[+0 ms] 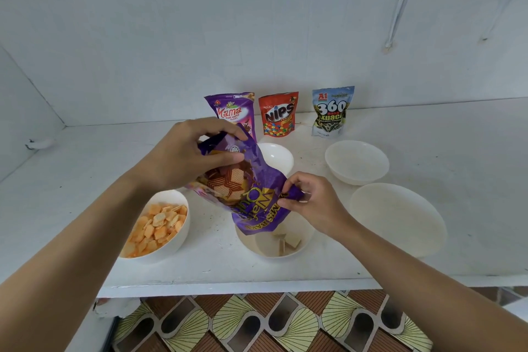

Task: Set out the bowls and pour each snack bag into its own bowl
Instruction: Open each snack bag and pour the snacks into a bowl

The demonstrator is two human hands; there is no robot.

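Left hand: my left hand (197,151) grips the raised end of the crinkled purple foil wafer bag (257,194), fingers curled over the top fold and thumb pressed on its face.
Right hand: my right hand (311,203) pinches the bag's lower right edge between thumb and curled fingertips.
Held bag: tilted, print upside down, lower end hanging over the white round bowl (307,237) near the front edge of the white painted counter (71,180); I cannot see its mouth (the foil folds over it).
Bowl contents: a few pale square wafer pieces (285,241) lie inside; the bag covers the bowl's back rim.
Left bowl: a white bowl (184,226) holding orange square crackers (157,226), toward the front left; my left forearm cuts off its near side.
Empty bowls: a small white bowl (278,157) half hidden behind the bag, a white bowl (357,163) toward the back right, and a large white bowl (400,217) toward the front right.
Back edge: three pouches standing upright against the wall, a purple Mama wafer pouch (231,111) with its lower part hidden by my left hand, a red Nips pouch (278,114), and a pale blue 360 seed pouch (331,111).
Hard to read: smaller print on all the pouches.
Below: patterned tile floor (257,323) under the counter's front edge.
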